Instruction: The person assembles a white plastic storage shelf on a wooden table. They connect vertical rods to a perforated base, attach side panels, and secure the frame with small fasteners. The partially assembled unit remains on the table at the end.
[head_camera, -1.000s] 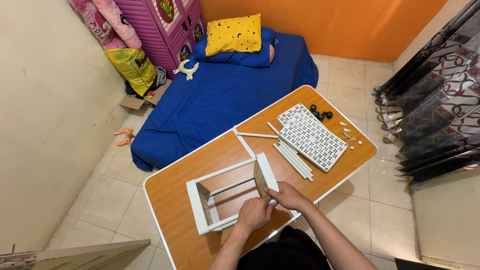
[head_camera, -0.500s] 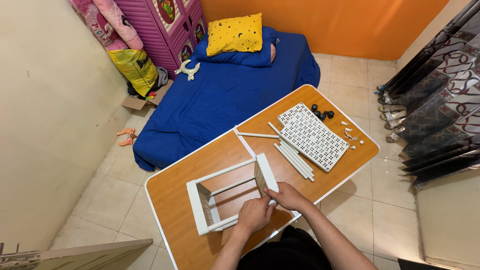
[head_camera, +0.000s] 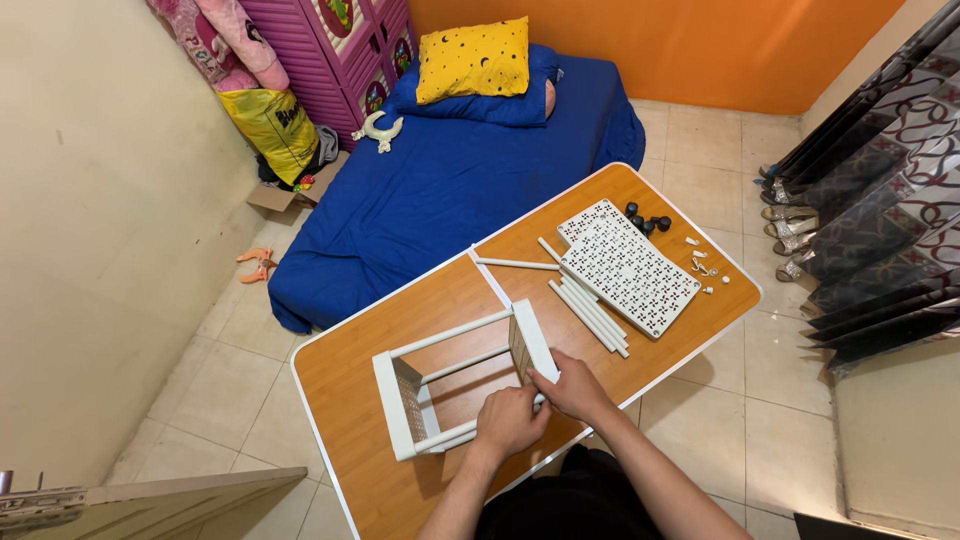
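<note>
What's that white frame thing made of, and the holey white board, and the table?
White frame: probably matte plastic, smooth moulded ends and thin rods. Holey board: likely plastic too, an even punched pattern. Table: wood-look top with visible orange-brown grain and a white edge, possibly laminate.

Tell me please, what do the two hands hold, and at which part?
Both the left hand and the right hand grip the white rack frame at its near end panel, low corner.

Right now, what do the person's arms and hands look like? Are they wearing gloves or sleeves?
No gloves and no sleeves show. The left hand and the right hand are bare, with bare forearms running back to the bottom edge of the picture. I see no watch, ring or bracelet. Dark clothing shows below, between the arms.
</note>
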